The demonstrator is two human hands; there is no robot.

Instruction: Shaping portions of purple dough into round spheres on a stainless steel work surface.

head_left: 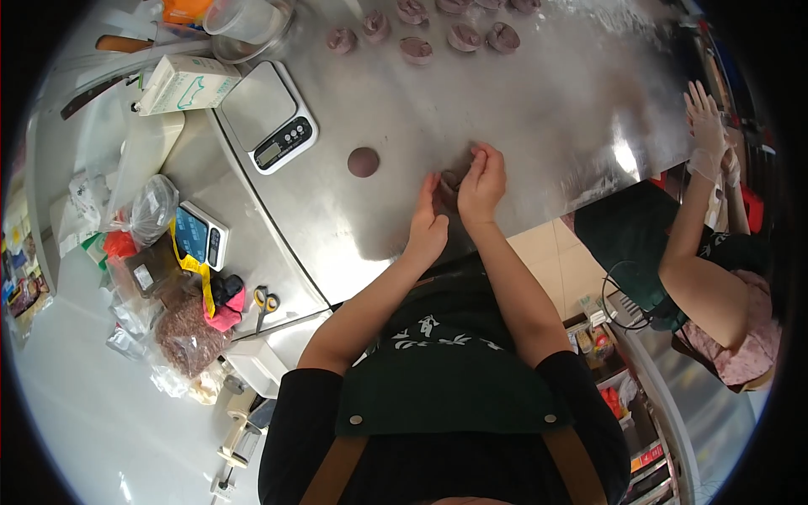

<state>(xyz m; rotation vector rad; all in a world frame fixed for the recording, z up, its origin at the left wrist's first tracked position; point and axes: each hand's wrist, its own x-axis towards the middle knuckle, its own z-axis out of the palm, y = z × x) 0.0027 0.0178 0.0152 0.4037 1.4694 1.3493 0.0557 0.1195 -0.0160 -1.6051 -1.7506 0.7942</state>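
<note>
A small piece of purple dough [450, 179] is between my hands, low over the steel table, and mostly hidden by them. My left hand [429, 223] is against its left side, fingers fairly straight and pressed together. From the right, my right hand [484, 187] curls its fingers around the dough. To the left of my hands rests a smooth round dough ball [364, 162]. Several rougher purple dough pieces [417, 50] sit in loose rows at the far side, their tops creased.
A white kitchen scale [286, 139] stands left of the dough ball, beside a carton [189, 84] and a clear tub [244, 18]. Further left are a second scale [217, 244], bags [189, 332] and scissors [267, 303]. At right, a co-worker's gloved hands [709, 135] are raised.
</note>
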